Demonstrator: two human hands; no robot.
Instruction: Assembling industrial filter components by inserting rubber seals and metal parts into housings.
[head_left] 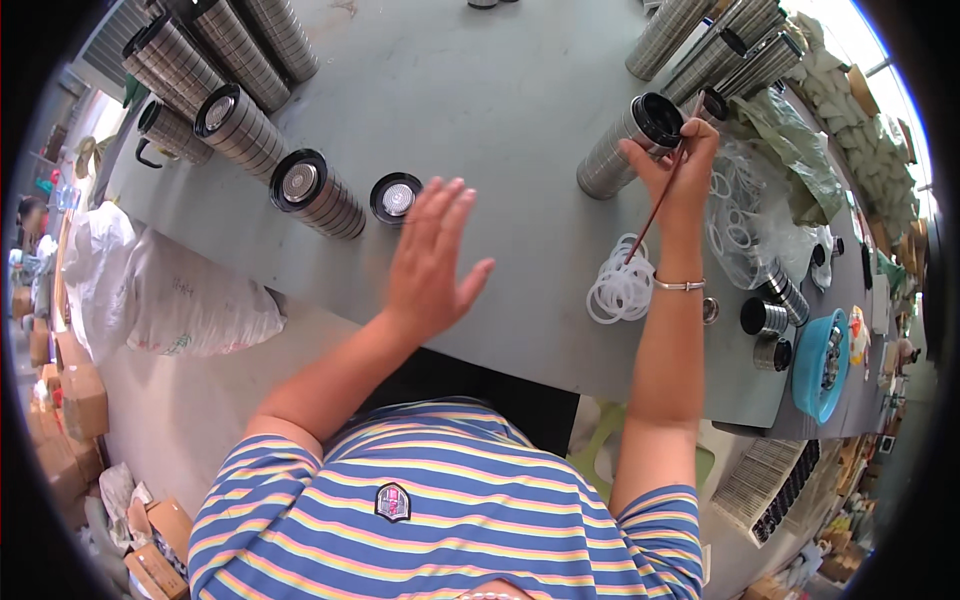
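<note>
My left hand [431, 262] hovers over the grey table with fingers stretched out and nothing in it. Just beyond its fingertips lies a round black lid [396, 197] with a perforated silver centre, partly covered by the hand. A thin reddish-brown stick [660, 200] is gripped in my right hand [684, 165] and slants down toward a heap of white sealing rings [622, 288]. My right thumb and fingers also reach the black top piece [657, 118] of a tall stack of silver rings [606, 166]. Whether they grip that piece, I cannot tell.
Tall stacks of silver-and-black lids [240, 130] stand at the left, and more stacks [690, 45] at the back right. A clear plastic bag [740, 200] with rings, small metal cups [763, 316] and a blue basin [820, 370] sit at the right. A white sack [190, 295] is beside the table.
</note>
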